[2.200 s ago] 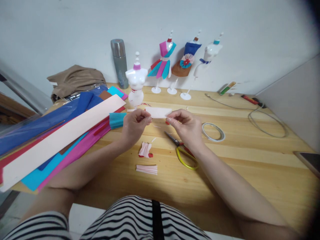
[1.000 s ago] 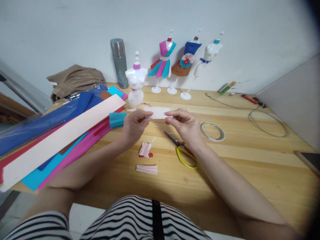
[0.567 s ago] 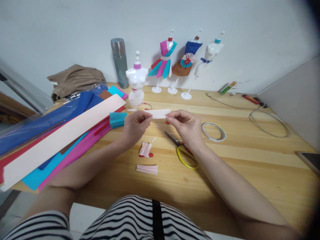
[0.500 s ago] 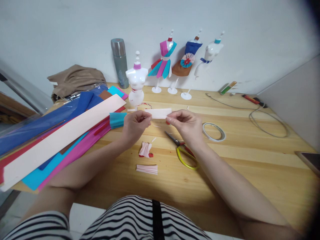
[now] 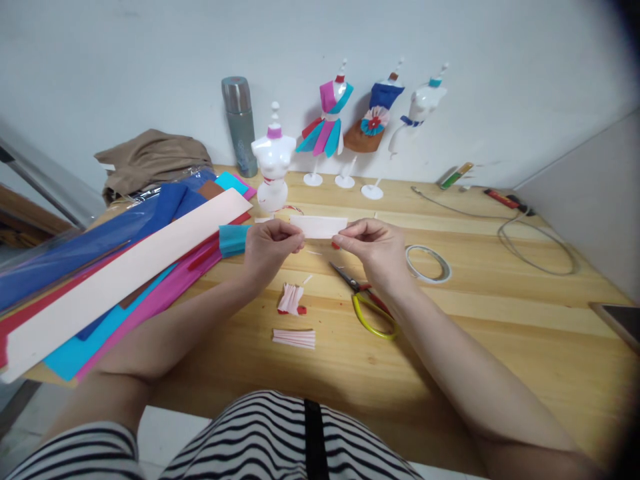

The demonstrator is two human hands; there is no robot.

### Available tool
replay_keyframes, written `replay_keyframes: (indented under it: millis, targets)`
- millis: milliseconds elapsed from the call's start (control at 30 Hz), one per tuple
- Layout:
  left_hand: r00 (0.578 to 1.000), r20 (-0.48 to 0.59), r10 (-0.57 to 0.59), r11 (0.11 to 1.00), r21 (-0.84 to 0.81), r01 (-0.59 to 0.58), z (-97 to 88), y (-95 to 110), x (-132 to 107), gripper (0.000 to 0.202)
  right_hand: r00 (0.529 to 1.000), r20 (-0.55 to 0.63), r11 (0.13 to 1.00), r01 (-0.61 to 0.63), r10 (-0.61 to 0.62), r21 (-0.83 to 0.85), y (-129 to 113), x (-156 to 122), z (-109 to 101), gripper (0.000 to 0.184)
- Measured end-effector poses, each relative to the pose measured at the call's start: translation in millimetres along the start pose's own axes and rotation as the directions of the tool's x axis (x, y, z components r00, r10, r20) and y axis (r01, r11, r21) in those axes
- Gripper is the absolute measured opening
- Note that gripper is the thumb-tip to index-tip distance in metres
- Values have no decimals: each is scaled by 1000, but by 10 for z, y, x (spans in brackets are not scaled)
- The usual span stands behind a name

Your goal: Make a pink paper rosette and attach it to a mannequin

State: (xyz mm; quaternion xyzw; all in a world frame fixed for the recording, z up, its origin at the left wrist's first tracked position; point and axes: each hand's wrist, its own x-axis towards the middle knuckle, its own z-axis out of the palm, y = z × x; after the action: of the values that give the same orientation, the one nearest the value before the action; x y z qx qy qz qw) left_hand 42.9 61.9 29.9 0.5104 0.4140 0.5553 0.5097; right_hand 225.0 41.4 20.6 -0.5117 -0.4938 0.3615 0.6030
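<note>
Between my two hands a pale pink paper strip is stretched level above the table. My left hand pinches its left end with thumb and fingers. The right end is pinched by my right hand. Below them lie a pleated pink piece with red at its edge and a second flat pleated pink piece. Scissors with yellow and red handles rest under my right wrist, blades pointing away to the left. A roll of tape lies right of that wrist.
Colored paper sheets pile up at the left. A bare white mannequin stands ahead, with three more mannequins behind it, beside a thermos. A grey cable curls at the right, near a dark flat device.
Slightly more of the strip shows above my fingers, its ends now reaching a little past the fingertips on both sides. The hands have barely moved.
</note>
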Motion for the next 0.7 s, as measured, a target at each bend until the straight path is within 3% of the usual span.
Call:
replay_keyframes:
  millis: [133,333,467,567,700]
  targets:
    - [999,28,41,999,-1,-41,-13,-39,18,8,999,-33,1000,14,-14,5,17,3,7,22]
    - [993,28,115,993,21,-115,-24,-92,38,5,998,49,997,49,-46,-60,-50,-18,-5,16]
    - [988,55,146,984,90,-151,-55,-108,43,10,989,77,986,135,-128,-101,-45,-23,-14,8]
    - [962,93,258,949,164,-271,-86,-123,45,13,975,90,965,215,-203,-151,-19,-21,-21,10]
    - [895,130,426,860,250,-445,-111,-147,52,13,963,92,945,267,-253,-190,6,-23,-21,8]
